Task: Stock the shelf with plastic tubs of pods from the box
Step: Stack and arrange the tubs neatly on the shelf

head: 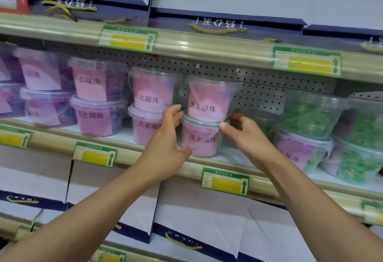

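Left hand (pixel 169 135) and right hand (pixel 241 132), fingers curled, grip lower clear plastic pink-label tub (pixel 200 139) on beige shelf (pixel 128 154); second tub (pixel 209 98) stacked on top.

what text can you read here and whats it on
"洗衣凝珠": pink label of the upper tub in the stack between the hands; same on the lower tub, partly hidden by its handle.
"洗衣凝珠": labels of the pink tubs to the left.
Shelf price tags: too small to read.
Navy bag lettering: upside down, unreadable.
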